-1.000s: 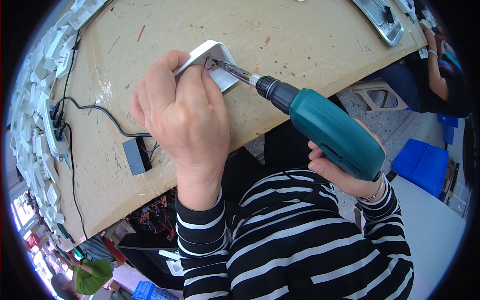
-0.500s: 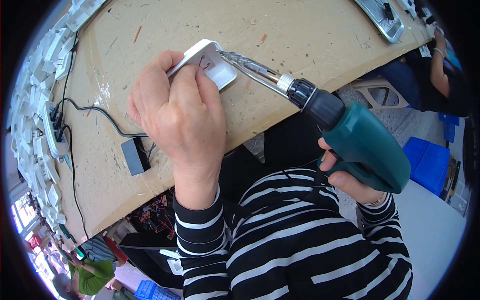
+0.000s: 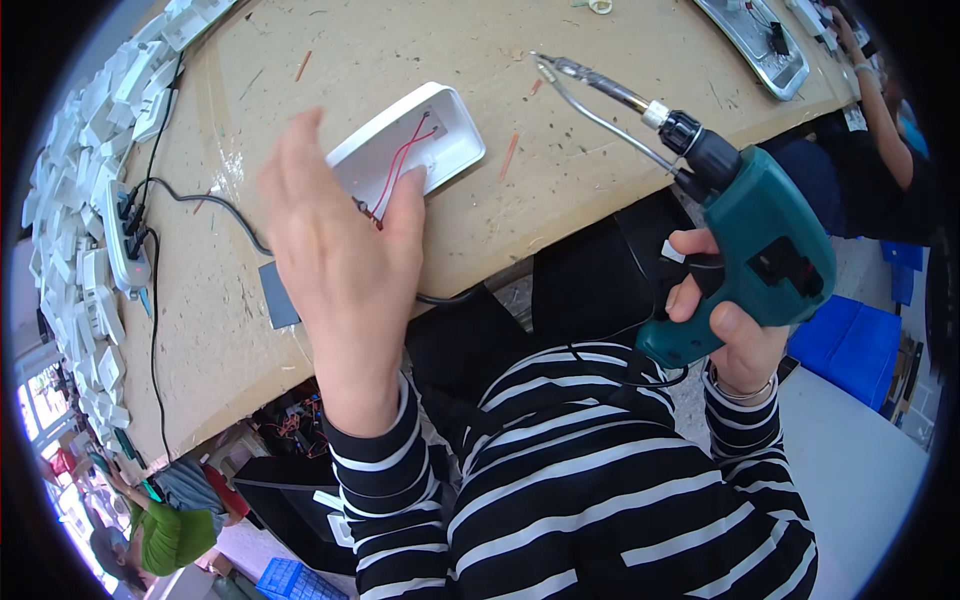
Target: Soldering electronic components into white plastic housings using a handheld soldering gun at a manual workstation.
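Before me spreads a tan worktable [image 3: 575, 185], its top scuffed and flecked with dark marks. To my left a window [image 3: 42, 408] glows bright, and pale floor [image 3: 240, 545] shows below.

Case [image 3: 450, 145]: white, is lying open-faced on table [image 3: 450, 40]. Wires [image 3: 405, 150]: two, red, are running inside it. Gun [image 3: 760, 215]: green, black-collared, is pointing forward and left, tip apart from case.

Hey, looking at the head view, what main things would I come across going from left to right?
Long white plastic power strip, dark rectangular block, open white plastic box, green pistol-shaped tool.
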Motion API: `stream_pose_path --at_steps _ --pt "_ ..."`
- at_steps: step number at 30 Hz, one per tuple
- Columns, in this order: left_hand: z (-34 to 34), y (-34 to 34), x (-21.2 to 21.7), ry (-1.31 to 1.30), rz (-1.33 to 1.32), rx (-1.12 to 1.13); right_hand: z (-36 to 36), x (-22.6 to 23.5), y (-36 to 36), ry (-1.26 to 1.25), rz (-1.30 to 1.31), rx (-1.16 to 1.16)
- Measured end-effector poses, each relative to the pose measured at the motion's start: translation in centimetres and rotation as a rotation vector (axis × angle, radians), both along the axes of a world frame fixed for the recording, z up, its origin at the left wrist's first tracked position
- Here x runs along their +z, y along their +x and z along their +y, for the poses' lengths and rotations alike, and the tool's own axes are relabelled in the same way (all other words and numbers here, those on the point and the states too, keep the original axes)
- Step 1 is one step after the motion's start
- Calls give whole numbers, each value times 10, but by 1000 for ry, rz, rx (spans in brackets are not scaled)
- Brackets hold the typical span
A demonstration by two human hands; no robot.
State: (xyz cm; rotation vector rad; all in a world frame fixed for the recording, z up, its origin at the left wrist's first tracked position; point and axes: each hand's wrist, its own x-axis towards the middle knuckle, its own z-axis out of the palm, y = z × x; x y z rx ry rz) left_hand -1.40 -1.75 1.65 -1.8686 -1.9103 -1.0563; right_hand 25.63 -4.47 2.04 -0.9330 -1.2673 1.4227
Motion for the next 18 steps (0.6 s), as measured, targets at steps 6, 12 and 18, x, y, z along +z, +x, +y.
stream_pose_path --at_steps 6,12,18 --pt "-10 -25 14 -240 -444 -49 -5 3 4 -25 45 27" --pt "-116 -119 50 99 -1398 -175 -11 2 8 48 129 101" --pt "-311 -165 32 89 -1397 158 4 -10 21 50 165 186"
